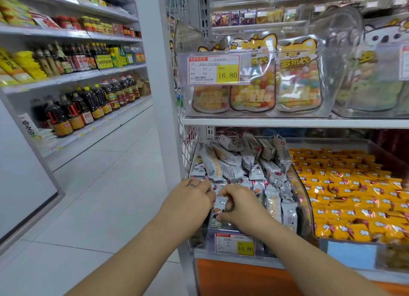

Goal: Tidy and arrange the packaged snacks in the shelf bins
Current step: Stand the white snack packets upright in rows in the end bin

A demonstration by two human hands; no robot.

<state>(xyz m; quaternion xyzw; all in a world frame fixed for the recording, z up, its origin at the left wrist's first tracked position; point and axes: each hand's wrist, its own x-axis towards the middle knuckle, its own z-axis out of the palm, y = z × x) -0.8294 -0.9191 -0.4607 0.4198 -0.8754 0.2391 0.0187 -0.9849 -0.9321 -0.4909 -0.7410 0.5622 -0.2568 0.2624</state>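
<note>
A shop aisle, seen from above my own arms. At far left, dark bottles (88, 109) line the next shelves and are no part of this job.

My left hand (190, 198) sits at the front left corner of the clear bin (306, 198), knuckles up and fingers bent down onto the grey packets (232, 160). Whether it grips one or only steadies the row, I cannot tell.

Just beside it, my right hand (240, 206) pinches the front packet (221, 203) between thumb and curled fingers. I judge that I hold it this way to stand it in line with its neighbours along the front, above the price tag (234, 243). The front packet stands nearly upright. Its long axis runs from the bin's front edge up and away from me, and its printed face is turned towards me.

Behind my hands the grey packets lie heaped and point every way, so most of the tidying looks to be ahead.

Further right, past the bin's curved wall, orange packets (354, 196) lie in flat, even rows that look finished. On the shelf above, candy bags (296, 81) stand side by side.
</note>
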